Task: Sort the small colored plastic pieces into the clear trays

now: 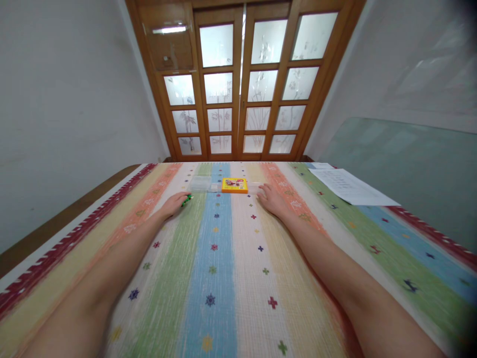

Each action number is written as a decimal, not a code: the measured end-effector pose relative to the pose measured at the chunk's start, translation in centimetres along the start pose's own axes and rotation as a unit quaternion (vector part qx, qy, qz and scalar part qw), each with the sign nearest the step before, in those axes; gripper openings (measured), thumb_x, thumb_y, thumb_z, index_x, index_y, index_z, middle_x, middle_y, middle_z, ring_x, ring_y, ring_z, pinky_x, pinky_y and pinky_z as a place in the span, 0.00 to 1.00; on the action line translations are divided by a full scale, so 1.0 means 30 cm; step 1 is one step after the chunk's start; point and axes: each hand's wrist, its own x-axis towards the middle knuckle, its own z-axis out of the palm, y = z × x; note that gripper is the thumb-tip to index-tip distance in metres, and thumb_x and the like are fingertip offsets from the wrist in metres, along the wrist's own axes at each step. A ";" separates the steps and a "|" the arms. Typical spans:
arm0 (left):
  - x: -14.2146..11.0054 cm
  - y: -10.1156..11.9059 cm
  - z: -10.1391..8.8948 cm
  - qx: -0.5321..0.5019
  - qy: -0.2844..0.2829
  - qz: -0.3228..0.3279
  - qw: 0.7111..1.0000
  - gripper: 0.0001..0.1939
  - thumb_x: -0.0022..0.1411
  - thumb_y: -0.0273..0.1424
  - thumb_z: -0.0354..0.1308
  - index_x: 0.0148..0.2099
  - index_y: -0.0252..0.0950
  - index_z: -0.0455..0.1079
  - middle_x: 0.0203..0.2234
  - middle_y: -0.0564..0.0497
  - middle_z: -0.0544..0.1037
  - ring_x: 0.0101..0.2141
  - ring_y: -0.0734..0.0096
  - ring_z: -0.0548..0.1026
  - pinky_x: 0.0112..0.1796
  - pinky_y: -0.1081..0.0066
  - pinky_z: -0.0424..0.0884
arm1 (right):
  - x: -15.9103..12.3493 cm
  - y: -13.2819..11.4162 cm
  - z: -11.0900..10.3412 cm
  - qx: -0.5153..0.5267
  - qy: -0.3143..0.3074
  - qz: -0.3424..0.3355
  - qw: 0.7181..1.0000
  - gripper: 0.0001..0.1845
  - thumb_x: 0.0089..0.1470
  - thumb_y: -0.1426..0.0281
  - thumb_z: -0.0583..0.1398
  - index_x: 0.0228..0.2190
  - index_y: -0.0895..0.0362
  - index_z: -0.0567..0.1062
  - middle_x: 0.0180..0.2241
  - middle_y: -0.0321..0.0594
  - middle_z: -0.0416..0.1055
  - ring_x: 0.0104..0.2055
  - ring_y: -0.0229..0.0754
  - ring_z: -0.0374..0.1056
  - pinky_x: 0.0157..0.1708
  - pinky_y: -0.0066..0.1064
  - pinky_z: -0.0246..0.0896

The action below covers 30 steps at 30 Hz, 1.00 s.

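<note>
My left hand [174, 205] rests on the tablecloth, left of centre, with its fingers closed around a small green object [186, 200] with dark marks; its exact kind is too small to make out. Just beyond that hand lies a clear plastic case [200, 183]. A yellow box [234, 185] with a printed picture and red lettering sits in the middle. To its right is another clear plastic piece [255, 187], by the fingertips of my right hand [272, 200]. That hand lies low over the cloth, its fingers slightly bent and apart, with nothing seen in it.
A striped, patterned tablecloth [212, 283] covers the table. White printed sheets [350, 186] lie at the right far side. Beyond the table stand wooden doors with frosted panes [219, 82]. A pale green panel [406, 164] rises at the right, and a wall [74, 89] at the left.
</note>
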 end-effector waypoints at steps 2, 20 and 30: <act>0.011 0.027 0.034 -0.003 -0.005 0.025 1.000 0.22 0.65 0.39 0.48 0.52 0.41 0.78 0.55 0.49 0.79 0.57 0.59 0.74 0.63 0.61 0.64 | -0.001 -0.001 0.000 0.002 0.001 0.000 1.000 0.24 0.68 0.60 0.53 0.60 0.57 0.70 0.65 0.51 0.62 0.64 0.53 0.62 0.64 0.44 0.59; -0.057 0.365 0.405 0.060 -0.090 0.231 0.967 0.26 0.70 0.42 0.50 0.66 0.44 0.69 0.63 0.44 0.71 0.63 0.58 0.67 0.66 0.56 0.60 | -0.035 -0.075 -0.052 -0.014 -0.022 -0.028 0.999 0.24 0.66 0.62 0.55 0.60 0.56 0.69 0.65 0.52 0.62 0.63 0.55 0.63 0.63 0.45 0.60; -0.004 0.367 0.434 0.088 -0.078 0.261 0.958 0.23 0.70 0.43 0.51 0.60 0.41 0.74 0.60 0.44 0.73 0.60 0.56 0.70 0.64 0.58 0.63 | -0.036 -0.068 -0.054 0.006 -0.021 -0.025 0.999 0.23 0.66 0.62 0.56 0.59 0.55 0.70 0.65 0.51 0.62 0.63 0.53 0.64 0.62 0.44 0.60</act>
